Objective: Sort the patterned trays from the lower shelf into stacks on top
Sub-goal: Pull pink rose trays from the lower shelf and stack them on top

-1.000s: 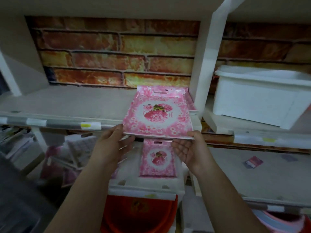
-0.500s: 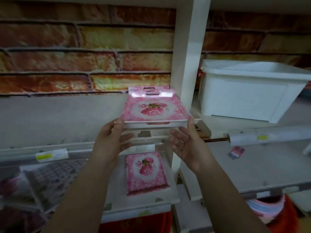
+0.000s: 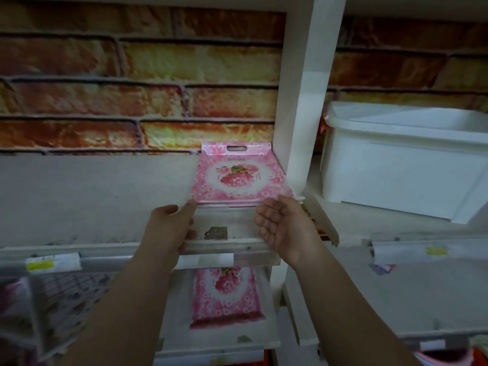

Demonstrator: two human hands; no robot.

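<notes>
Two pink rectangular floral-printed plastic trays in clear view: one on the upper shelf, one on the lower shelf. A blurred heap of checked and flowered patterned pieces at the lower shelf's left end, number impossible to tell. One white plastic bin in the right-hand bay, past the white upright post.

Upper pink tray flat at the upper shelf's right end, just beside the post, long axis running front to back, cut-out handle end pointing toward the brick-pattern back wall. Lower pink tray directly beneath, same front-to-back lie, far end hidden by the upper shelf's front edge.

Left hand at the upper tray's near left corner, thumb tip touching or nearly touching its edge, grip loose and open. Right hand at the near right corner, palm turned inward, fingers spread, not closed on anything. Upper tray just beyond both hands, between them.
</notes>
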